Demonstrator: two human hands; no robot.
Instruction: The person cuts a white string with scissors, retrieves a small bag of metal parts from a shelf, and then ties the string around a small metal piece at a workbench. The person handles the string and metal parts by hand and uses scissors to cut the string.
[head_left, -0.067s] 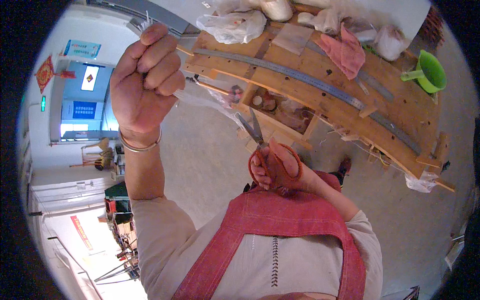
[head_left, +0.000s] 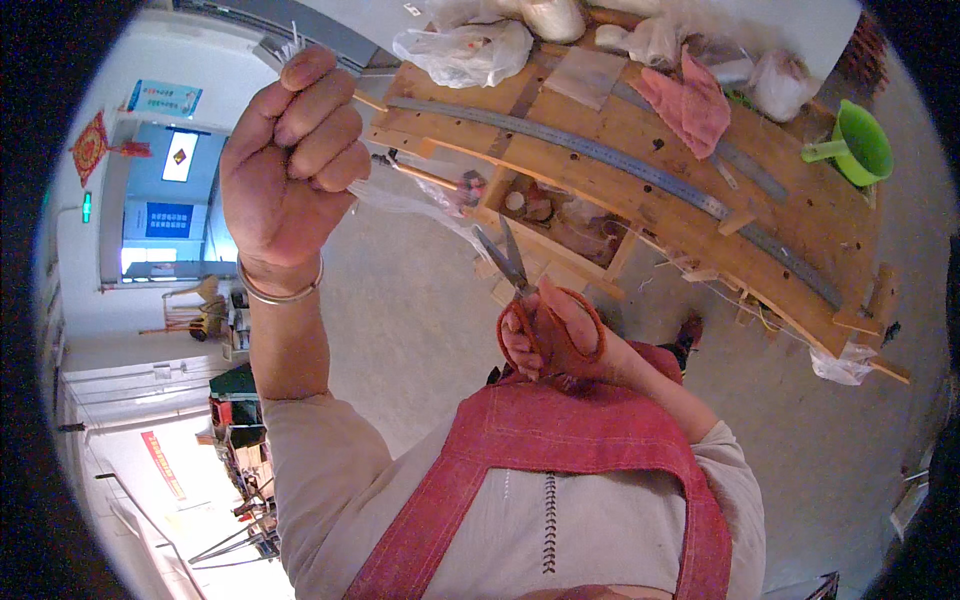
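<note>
Nothing has visibly shifted since a moment ago: the left hand (head_left: 295,165), fisted, still pinches a clear thin plastic strip (head_left: 415,203) taut. The right hand (head_left: 555,340) keeps its grip wrapped around red-handled steel scissors (head_left: 520,280), blades parted at the strip, which looks uncut.

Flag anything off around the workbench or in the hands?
Nothing looks damaged or spilled. The left hand grips a clear strip pulled taut toward red-handled scissors in the right hand, blades open. The wooden bench is cluttered: plastic bags, a crumpled pink cloth, a green scoop near its far end.
</note>
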